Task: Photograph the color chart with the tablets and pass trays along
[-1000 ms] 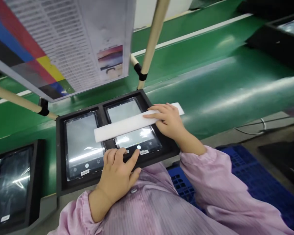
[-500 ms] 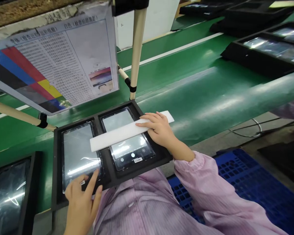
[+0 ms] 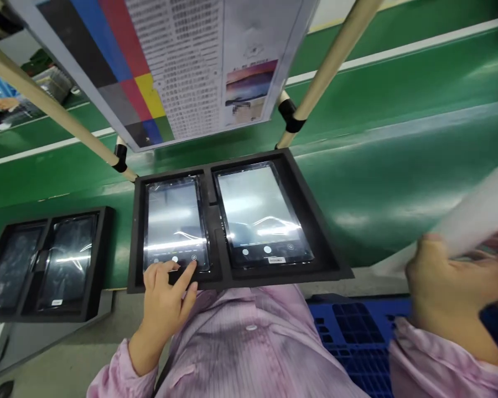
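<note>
A black foam tray point(image 3: 222, 282) holds two tablets side by side, each with a lit grey screen and a row of round icons near its lower edge. On the left tablet point(image 3: 174, 215), the index finger of my left hand point(image 3: 166, 298) reaches a small icon at the lower right; its fingers are apart and hold nothing. Beside it lies the right tablet point(image 3: 261, 204), with a white label at its bottom edge. Off to the right, my right hand point(image 3: 452, 287) is closed around a white foam strip point(image 3: 473, 221), both smeared by motion.
A second black tray point(image 3: 103, 260) with two dark tablets sits at the left. Behind stands a printed color chart point(image 3: 191, 72) on beige tubes point(image 3: 332, 66) above the green belt point(image 3: 382, 182). Blue plastic pallet point(image 3: 357, 331) lies below right. Another person's hand point(image 3: 6, 103) shows far left.
The white strip has been lifted off the tablets and carried right by my right hand. My left hand remains at the left tablet's lower edge. The view has turned left.
</note>
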`<act>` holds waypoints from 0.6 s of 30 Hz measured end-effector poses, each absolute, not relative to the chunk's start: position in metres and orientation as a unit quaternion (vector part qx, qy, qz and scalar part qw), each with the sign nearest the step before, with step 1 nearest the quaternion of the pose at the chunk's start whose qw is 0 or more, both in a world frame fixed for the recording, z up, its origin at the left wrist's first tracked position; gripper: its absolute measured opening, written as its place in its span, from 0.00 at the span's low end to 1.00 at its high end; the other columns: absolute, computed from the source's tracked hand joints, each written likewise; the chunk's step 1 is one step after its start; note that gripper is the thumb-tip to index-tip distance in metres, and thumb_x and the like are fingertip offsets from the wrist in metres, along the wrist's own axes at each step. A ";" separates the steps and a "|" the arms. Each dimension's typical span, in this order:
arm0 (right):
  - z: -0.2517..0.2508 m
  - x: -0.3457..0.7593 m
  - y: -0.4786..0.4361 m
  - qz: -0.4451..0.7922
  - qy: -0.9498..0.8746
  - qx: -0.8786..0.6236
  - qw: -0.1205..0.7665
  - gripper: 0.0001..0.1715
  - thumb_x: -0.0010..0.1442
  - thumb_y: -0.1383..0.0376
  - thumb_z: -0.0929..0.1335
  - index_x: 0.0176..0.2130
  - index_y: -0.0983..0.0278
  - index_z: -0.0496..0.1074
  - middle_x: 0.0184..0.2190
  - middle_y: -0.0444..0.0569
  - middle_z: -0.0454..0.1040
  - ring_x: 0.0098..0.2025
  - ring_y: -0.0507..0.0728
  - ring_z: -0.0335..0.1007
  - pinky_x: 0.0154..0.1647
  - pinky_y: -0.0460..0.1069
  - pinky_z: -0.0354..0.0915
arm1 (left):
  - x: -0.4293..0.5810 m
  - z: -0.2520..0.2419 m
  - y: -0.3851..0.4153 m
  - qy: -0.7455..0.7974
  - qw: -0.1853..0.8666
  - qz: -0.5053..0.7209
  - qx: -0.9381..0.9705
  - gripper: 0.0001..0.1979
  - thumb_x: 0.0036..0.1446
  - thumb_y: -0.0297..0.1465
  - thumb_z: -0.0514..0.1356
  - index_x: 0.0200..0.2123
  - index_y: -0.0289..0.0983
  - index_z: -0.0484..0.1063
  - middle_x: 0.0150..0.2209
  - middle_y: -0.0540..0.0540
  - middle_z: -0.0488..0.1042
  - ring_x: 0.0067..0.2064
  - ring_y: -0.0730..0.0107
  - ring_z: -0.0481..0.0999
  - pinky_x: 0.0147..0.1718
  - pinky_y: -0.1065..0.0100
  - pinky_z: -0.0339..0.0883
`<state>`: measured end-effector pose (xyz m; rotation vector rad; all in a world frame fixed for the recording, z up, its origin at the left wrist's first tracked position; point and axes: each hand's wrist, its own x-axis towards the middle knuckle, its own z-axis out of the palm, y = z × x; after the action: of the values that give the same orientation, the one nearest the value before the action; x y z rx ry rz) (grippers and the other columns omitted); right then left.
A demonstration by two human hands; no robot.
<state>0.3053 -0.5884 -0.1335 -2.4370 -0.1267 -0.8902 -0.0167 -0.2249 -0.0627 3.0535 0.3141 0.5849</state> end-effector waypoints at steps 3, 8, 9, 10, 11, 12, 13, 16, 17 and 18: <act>-0.136 0.305 -0.570 -0.224 -0.081 -0.942 0.236 0.29 0.51 0.52 0.71 0.50 0.59 0.77 0.40 0.65 0.74 0.44 0.75 0.71 0.37 0.67 0.64 | -0.016 -0.063 -0.227 0.123 0.012 0.179 0.976 0.17 0.63 0.32 0.58 0.52 0.40 0.79 0.45 0.36 0.66 0.48 0.52 0.65 0.51 0.50 0.61; -0.099 0.286 -0.523 -0.117 -0.134 -0.947 0.268 0.32 0.62 0.46 0.64 0.52 0.65 0.77 0.52 0.70 0.71 0.53 0.77 0.67 0.46 0.71 0.65 | -0.024 -0.063 -0.218 0.124 -0.003 0.143 0.982 0.20 0.64 0.35 0.58 0.58 0.42 0.74 0.48 0.35 0.66 0.49 0.51 0.66 0.50 0.49 0.60; -0.090 0.279 -0.514 -0.098 -0.156 -0.933 0.309 0.34 0.62 0.47 0.64 0.55 0.67 0.74 0.52 0.69 0.71 0.53 0.75 0.68 0.47 0.68 0.67 | -0.027 -0.061 -0.216 0.131 -0.002 0.151 0.980 0.20 0.64 0.36 0.57 0.58 0.40 0.73 0.48 0.34 0.67 0.49 0.50 0.67 0.50 0.48 0.60; -0.082 0.273 -0.506 -0.066 -0.186 -0.921 0.336 0.35 0.62 0.47 0.64 0.60 0.66 0.71 0.53 0.66 0.71 0.52 0.71 0.70 0.46 0.64 0.69 | -0.030 -0.059 -0.213 0.151 -0.001 0.161 0.975 0.21 0.65 0.37 0.56 0.58 0.39 0.72 0.49 0.33 0.68 0.50 0.49 0.67 0.50 0.47 0.60; -0.076 0.266 -0.499 -0.026 -0.221 -0.908 0.355 0.38 0.62 0.48 0.66 0.64 0.64 0.66 0.55 0.63 0.70 0.50 0.67 0.72 0.45 0.61 0.72 | -0.034 -0.056 -0.211 0.186 -0.003 0.164 0.969 0.22 0.65 0.38 0.55 0.60 0.37 0.70 0.49 0.32 0.70 0.51 0.47 0.68 0.51 0.46 0.60; -0.071 0.261 -0.493 0.020 -0.252 -0.896 0.365 0.42 0.61 0.49 0.67 0.68 0.61 0.60 0.58 0.61 0.68 0.47 0.64 0.73 0.43 0.58 0.73 | -0.037 -0.053 -0.209 0.229 -0.007 0.157 0.961 0.24 0.66 0.39 0.53 0.61 0.35 0.68 0.48 0.31 0.71 0.53 0.45 0.68 0.52 0.44 0.59; -0.067 0.256 -0.488 0.061 -0.270 -0.888 0.367 0.46 0.60 0.50 0.69 0.71 0.59 0.53 0.62 0.60 0.64 0.42 0.61 0.74 0.41 0.56 0.74 | -0.039 -0.051 -0.207 0.269 -0.011 0.141 0.953 0.27 0.67 0.40 0.51 0.63 0.33 0.64 0.48 0.30 0.73 0.56 0.42 0.67 0.53 0.42 0.59; -0.064 0.247 -0.478 0.120 -0.277 -0.879 0.369 0.54 0.59 0.55 0.70 0.74 0.57 0.43 0.65 0.62 0.56 0.37 0.58 0.73 0.40 0.57 0.76 | -0.042 -0.048 -0.203 0.314 0.000 0.096 0.944 0.33 0.67 0.42 0.48 0.68 0.28 0.54 0.50 0.26 0.74 0.66 0.38 0.60 0.55 0.40 0.58; -0.064 0.246 -0.477 0.115 -0.274 -0.882 0.366 0.55 0.58 0.57 0.71 0.74 0.56 0.43 0.65 0.62 0.55 0.40 0.60 0.73 0.43 0.59 0.75 | -0.042 -0.048 -0.201 0.318 0.010 0.095 0.943 0.33 0.67 0.43 0.48 0.68 0.28 0.53 0.52 0.24 0.73 0.68 0.39 0.57 0.57 0.39 0.57; -0.065 0.245 -0.476 0.103 -0.274 -0.886 0.360 0.55 0.57 0.59 0.71 0.74 0.55 0.43 0.65 0.61 0.54 0.46 0.63 0.73 0.48 0.60 0.75 | -0.041 -0.049 -0.199 0.327 0.027 0.098 0.940 0.33 0.66 0.43 0.49 0.68 0.29 0.54 0.55 0.24 0.72 0.69 0.40 0.56 0.58 0.39 0.56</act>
<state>0.2445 -0.4759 -0.0648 -2.2834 -0.7054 0.2653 -0.0411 -0.1994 -0.0489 2.9026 1.0101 0.3034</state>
